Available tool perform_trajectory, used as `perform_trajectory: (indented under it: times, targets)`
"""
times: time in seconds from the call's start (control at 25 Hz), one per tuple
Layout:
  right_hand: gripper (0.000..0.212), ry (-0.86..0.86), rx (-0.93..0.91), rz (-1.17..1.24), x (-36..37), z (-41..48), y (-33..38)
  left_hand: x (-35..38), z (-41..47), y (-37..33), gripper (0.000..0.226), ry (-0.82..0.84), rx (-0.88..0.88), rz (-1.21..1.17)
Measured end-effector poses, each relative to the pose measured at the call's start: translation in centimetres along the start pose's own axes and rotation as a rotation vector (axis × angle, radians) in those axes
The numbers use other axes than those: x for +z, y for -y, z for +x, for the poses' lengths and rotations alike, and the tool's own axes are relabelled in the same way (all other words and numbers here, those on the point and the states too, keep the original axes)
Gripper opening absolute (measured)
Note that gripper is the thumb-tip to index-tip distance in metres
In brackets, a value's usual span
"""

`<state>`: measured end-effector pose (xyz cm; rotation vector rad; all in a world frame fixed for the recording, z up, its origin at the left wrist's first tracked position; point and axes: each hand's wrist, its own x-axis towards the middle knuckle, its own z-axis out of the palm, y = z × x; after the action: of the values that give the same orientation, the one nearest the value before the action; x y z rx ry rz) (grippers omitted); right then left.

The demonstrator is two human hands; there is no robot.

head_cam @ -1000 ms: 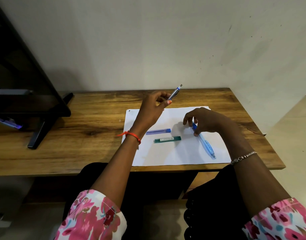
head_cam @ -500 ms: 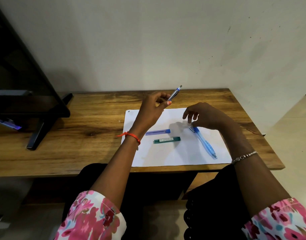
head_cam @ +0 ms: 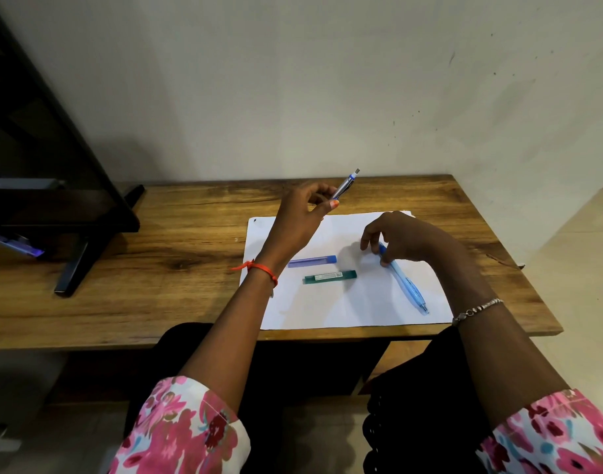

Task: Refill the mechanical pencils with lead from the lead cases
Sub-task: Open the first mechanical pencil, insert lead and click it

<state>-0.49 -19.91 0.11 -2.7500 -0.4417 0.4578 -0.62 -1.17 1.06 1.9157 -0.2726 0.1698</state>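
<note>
- Gripped in left hand [head_cam: 300, 217], raised over the paper's far edge: silver-blue pencil [head_cam: 346, 184], tilted up to the right.
- Under right hand [head_cam: 406, 241], fingers curled, seemingly pinching its far end: light-blue pencil [head_cam: 407, 285], flat on white paper [head_cam: 344, 309].
- Between the hands, on the paper: blue lead case [head_cam: 312, 261], green lead case [head_cam: 330, 277] just nearer.
- Beneath: wooden bench [head_cam: 156, 268].

Brown wooden bench [head_cam: 190, 241] against a pale plaster wall [head_cam: 293, 80]
A white paper sheet [head_cam: 327, 309] lies flat on it; a black angled stand [head_cam: 88, 213] sits at its left end.

Blue pencil [head_cam: 404, 283] top under right hand [head_cam: 404, 239]
</note>
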Motion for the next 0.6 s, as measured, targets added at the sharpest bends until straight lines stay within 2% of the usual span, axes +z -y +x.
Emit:
perform_trajectory:
  times: [0.4, 0.52, 0.6]
  targets:
    - [0.037, 0.027, -0.036, 0.04, 0.0, -0.4, 1.5, 0.0, -0.1, 0.0, 0.016, 0.003, 0.007, 0.008]
    - [0.037, -0.033, -0.083, 0.125, -0.4, -0.6, 2.0, 0.1, -0.1, 0.0, 0.017, -0.001, 0.011, 0.013]
    - [0.035, -0.075, -0.081, 0.08, -0.6, -0.7, 1.9, 0.1, -0.1, -0.1, 0.018, 0.0, 0.013, 0.019]
